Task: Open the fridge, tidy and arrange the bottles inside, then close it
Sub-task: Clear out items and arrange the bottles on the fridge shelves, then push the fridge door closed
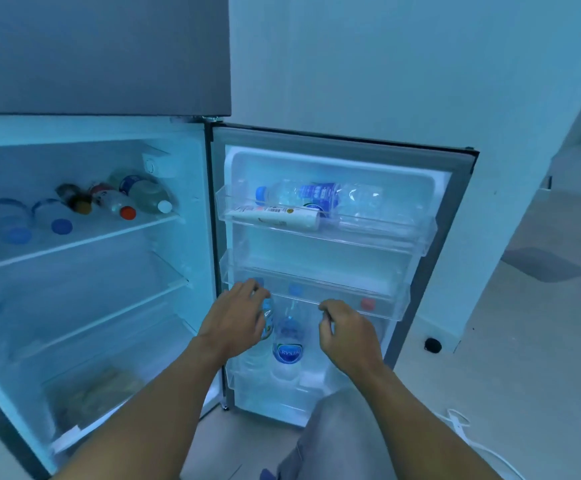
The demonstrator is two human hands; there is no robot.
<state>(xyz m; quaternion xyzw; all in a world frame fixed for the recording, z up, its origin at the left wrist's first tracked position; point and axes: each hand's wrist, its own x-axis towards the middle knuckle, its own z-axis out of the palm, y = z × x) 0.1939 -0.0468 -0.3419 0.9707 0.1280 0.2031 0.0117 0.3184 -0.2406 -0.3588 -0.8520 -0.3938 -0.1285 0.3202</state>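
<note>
Fridge door (455, 237) open; three bottles stand upright in the lower door rack — the left hand (237, 315) curls round the leftmost bottle (267, 320), nearest it; the right hand (346, 329) hovers loosely curled, holding nothing.

Bottles lie on their sides in a row on the fridge's top inner shelf (109, 233), caps facing out. In the open door, the upper rack (386, 237) carries a water bottle (303, 194) and a white tube (278, 216), both lying flat; upright bottles stand in the lower rack (317, 403).
</note>
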